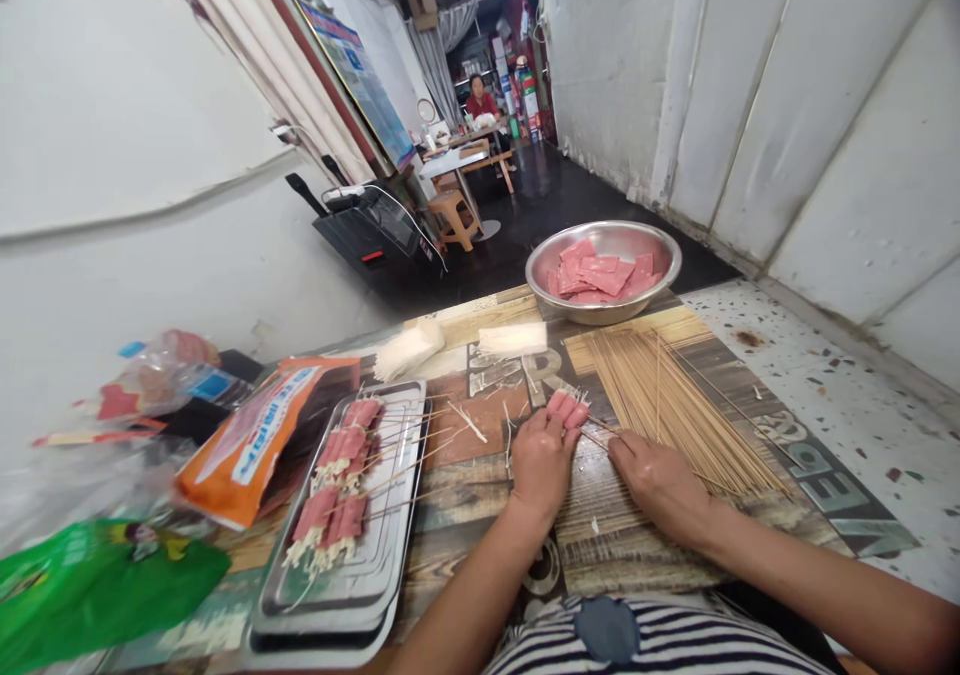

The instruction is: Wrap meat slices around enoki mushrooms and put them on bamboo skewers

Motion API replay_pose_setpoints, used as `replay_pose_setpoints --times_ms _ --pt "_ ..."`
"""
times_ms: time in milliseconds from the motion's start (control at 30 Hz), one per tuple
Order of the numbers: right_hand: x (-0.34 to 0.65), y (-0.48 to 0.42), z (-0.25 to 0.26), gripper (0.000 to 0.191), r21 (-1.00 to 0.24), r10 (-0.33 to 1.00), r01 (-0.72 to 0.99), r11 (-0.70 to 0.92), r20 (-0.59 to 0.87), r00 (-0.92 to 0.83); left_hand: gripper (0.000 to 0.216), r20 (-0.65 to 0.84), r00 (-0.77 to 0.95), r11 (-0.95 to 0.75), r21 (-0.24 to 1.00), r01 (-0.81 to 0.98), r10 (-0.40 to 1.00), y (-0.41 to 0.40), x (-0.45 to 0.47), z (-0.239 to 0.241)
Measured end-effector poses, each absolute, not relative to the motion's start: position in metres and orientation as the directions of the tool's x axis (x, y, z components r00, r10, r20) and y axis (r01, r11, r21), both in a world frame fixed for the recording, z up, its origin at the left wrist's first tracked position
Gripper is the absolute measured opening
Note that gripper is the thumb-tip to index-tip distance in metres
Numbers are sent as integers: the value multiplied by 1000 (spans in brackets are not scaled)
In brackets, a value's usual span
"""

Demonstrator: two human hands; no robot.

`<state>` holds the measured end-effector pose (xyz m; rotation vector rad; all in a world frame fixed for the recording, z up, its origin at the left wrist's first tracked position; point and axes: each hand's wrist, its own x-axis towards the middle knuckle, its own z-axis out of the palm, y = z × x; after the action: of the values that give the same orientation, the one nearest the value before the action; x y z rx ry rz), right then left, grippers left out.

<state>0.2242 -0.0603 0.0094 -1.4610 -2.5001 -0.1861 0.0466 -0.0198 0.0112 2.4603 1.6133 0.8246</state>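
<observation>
My left hand [541, 455] is closed around pink meat rolls [568, 409] with pale enoki mushroom ends sticking out of them. Two thin bamboo skewers [596, 433] run from the rolls to my right hand [656, 475], whose fingers pinch them. Right of my hands lies a wide spread of bare bamboo skewers [675, 410]. Finished skewers of rolled meat [345, 465] rest on a stacked metal tray [405, 485] to the left. Ahead of my hands are two pale bundles of enoki mushrooms, one at the left [409, 347] and one nearer the middle [513, 340].
A steel bowl [667, 280] of flat pink meat slices [600, 273] stands at the table's far edge. An orange packet [262, 435] and a green bag [105, 585] crowd the left side. A person [482, 100] sits at a distant table.
</observation>
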Motion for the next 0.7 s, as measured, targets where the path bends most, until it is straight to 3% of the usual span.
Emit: replay_pose_setpoints --times_ms 200,400,533,700 --pt "216 -52 5 18 -44 856 873 486 228 -465 27 371 292 -428 366 827 882 -19 47 12" --pt "225 -46 -5 19 -99 842 862 497 294 -452 29 358 277 -411 387 825 892 -22 49 17" --pt "246 -47 13 24 -85 886 909 407 280 -370 29 304 234 -347 400 848 924 -23 48 26" --pt "257 -45 29 24 -94 906 912 398 194 -376 46 362 212 -351 379 856 908 -20 50 23"
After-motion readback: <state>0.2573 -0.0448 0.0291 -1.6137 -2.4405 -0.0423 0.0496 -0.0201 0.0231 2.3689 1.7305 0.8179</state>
